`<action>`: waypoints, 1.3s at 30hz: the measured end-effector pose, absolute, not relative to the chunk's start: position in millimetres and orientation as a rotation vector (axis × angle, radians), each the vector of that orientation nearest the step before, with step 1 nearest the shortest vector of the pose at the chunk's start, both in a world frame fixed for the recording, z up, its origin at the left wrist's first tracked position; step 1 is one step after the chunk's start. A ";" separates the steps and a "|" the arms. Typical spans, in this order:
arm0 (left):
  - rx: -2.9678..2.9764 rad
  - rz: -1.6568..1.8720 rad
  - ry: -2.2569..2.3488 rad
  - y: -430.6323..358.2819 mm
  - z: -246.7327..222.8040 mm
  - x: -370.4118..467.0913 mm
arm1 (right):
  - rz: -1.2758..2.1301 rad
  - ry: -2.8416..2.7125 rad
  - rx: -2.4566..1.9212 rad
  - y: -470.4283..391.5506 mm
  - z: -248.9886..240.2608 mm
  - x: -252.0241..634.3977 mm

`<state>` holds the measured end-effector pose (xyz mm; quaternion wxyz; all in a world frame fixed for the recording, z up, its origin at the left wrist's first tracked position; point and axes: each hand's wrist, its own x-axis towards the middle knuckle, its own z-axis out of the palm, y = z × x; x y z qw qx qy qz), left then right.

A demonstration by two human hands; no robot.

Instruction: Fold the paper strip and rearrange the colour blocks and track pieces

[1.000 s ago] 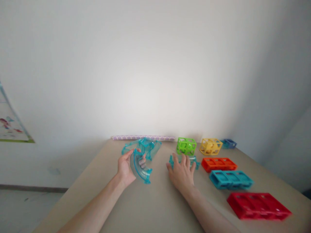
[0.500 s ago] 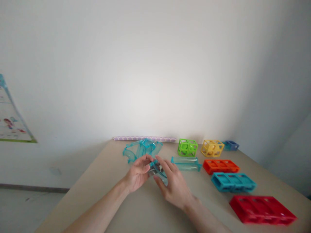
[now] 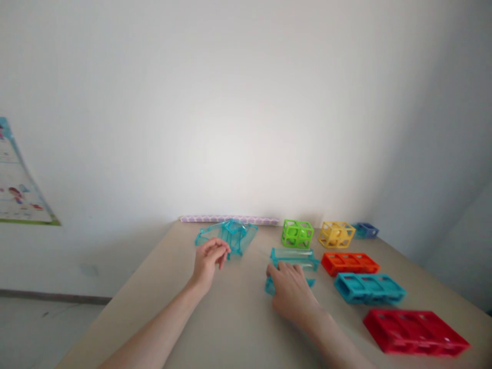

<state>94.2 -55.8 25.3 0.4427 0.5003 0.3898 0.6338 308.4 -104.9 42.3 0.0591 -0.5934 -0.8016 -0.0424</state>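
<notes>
My right hand [image 3: 292,291] is low over the table, its fingers curled down over a clear blue plastic track piece [image 3: 270,286]. Only the ends of that piece stick out at either side of the hand; its middle is hidden. My left hand [image 3: 208,261] hangs further left with fingertips and thumb drawn together, and nothing shows between them. Just behind it lies a cluster of clear blue curved track pieces [image 3: 232,236]. Beyond my right hand rests a straight clear blue track piece [image 3: 294,260], lying flat.
Right of my hands lie an orange frame block [image 3: 349,263], a teal one [image 3: 369,288] and a red one [image 3: 415,332]. A green cube frame [image 3: 297,234], a yellow one [image 3: 335,234] and a dark blue piece [image 3: 368,230] stand behind. A purple patterned strip [image 3: 230,220] runs along the wall.
My hands have parted. The right one has moved right and down to the table with the track piece; the left has let go of it and drawn back left.
</notes>
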 end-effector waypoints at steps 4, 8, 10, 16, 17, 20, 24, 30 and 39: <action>1.173 1.792 1.227 -38.1 17.8 77.0 | -0.231 -2.316 -1.930 -106.6 45.6 311.0; 1.218 1.831 1.492 -24.8 9.2 64.4 | -0.256 -2.257 -2.028 -106.6 46.3 310.9; 1.336 1.790 1.560 -22.9 8.0 62.8 | -0.293 -2.220 -2.081 -106.2 44.9 311.7; 1.708 1.587 1.582 -28.6 9.2 72.8 | -0.409 -2.126 -1.849 -107.6 42.7 309.3; 1.734 1.553 1.591 -29.2 8.2 74.4 | -0.373 -2.128 -1.730 -109.6 41.9 305.0; 1.757 1.473 1.624 -29.4 3.5 76.9 | -0.169 -2.167 -1.359 -118.2 34.5 283.0; 1.727 1.437 1.668 -29.4 -1.0 78.7 | -0.027 -2.190 -1.198 -119.6 14.2 247.7; 1.723 1.435 1.727 -29.6 -1.1 81.6 | 0.025 -1.891 -1.318 -69.8 -2.9 221.0; 1.737 1.410 1.768 -30.2 -0.3 81.9 | 0.322 -1.698 -1.317 -24.0 -10.2 228.0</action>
